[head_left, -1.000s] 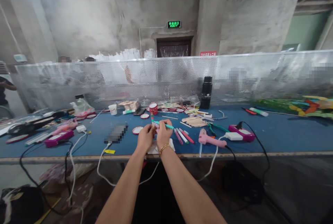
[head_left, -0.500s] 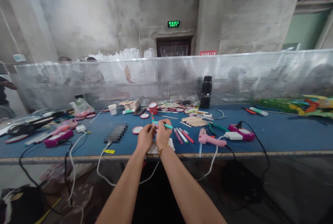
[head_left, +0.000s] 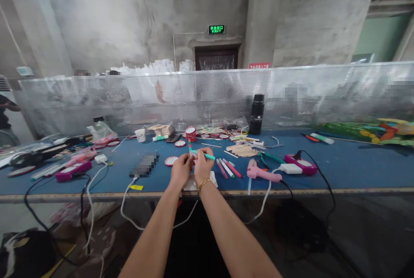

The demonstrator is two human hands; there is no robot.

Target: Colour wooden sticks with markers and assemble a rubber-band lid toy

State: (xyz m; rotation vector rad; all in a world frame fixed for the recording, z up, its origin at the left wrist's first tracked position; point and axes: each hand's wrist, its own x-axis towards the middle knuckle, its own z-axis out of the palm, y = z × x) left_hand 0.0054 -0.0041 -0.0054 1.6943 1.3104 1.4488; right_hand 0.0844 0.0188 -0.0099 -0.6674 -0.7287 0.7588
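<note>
Across the blue tabletop (head_left: pixel 355 170) we go: black flask (head_left: pixel 257 116) standing by the mesh panel (head_left: pixel 226 97), pink glue gun (head_left: pixel 265 174) lying off to the right, and here, front and centre, the two hands at work. Left hand (head_left: pixel 180 170) nearly closed, fingertips pinched, seemingly on the lower end of a striped stick (head_left: pixel 190 145); right hand (head_left: pixel 203 166) curled shut round a turquoise marker (head_left: pixel 210 157). More markers (head_left: pixel 227 169) lie just beside it. The stick points away from the body between the hands, and the marker's near end appears to meet it, though fingers hide the exact contact. So it's marker against stick, by the look of it, and that calls for a steady left pinch and a light right wrist. Against the earlier frames? Barely a change: same grips, marker at nearly the same slant, only a slight shift of view.
</note>
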